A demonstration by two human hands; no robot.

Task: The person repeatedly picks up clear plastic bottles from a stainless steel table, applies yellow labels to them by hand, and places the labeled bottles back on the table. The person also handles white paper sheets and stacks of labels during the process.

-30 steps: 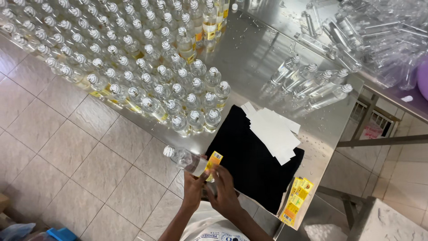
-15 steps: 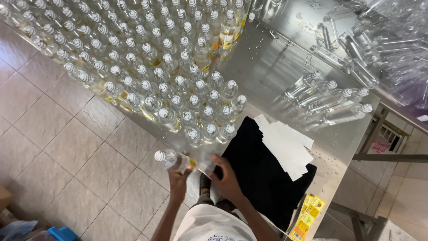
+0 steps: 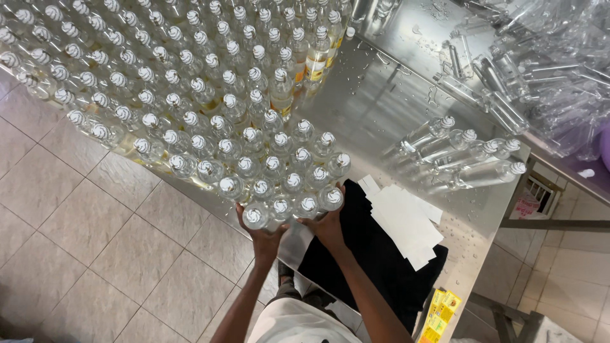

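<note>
Several rows of upright clear bottles with white caps [image 3: 210, 114] fill the left part of a steel table [image 3: 381, 108]. My left hand [image 3: 264, 240] is wrapped around the nearest bottle [image 3: 255, 216] at the front corner of the block. My right hand [image 3: 327, 227] lies spread against the two neighbouring front-row bottles [image 3: 318, 203], with its fingers up along their sides. Both hands sit at the table's near edge, close together.
A black cloth [image 3: 375, 260] lies right of my hands with white paper sheets [image 3: 406, 225] on it. A yellow label strip [image 3: 438, 311] hangs at the table edge. Several bottles lie flat [image 3: 464, 155]; a pile of empty clear bottles [image 3: 546, 70] is behind. Tiled floor [image 3: 95, 241] lies to the left.
The bottle I held tilted above the floor now stands at the front corner of the block. Both hands have moved forward up against the front row.
</note>
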